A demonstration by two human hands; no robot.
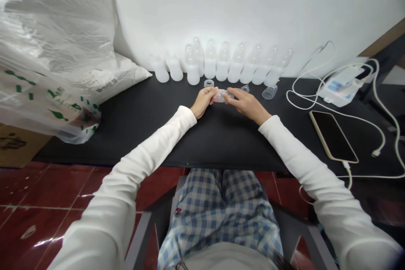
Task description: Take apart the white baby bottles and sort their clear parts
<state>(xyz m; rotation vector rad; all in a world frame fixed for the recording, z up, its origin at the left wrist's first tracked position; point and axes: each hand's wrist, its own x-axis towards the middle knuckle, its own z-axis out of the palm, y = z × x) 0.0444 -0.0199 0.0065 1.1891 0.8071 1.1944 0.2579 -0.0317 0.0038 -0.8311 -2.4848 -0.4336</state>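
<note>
My left hand has its fingers closed round one end of a small translucent baby bottle, tipped on its side above the black table. My right hand pinches the other end, covering part of it. Just behind my left hand a clear collar ring lies on the table. A clear bottle nipple sits beyond my right hand. Farther right, a clear dome cap lies on its side. Behind these stands a row of several capped baby bottles, with two uncapped bottles at its left.
A white plastic sack and a printed clear bag crowd the left side. On the right lie a charging phone, a white power strip and looping white cables. A white wall rises behind the black table.
</note>
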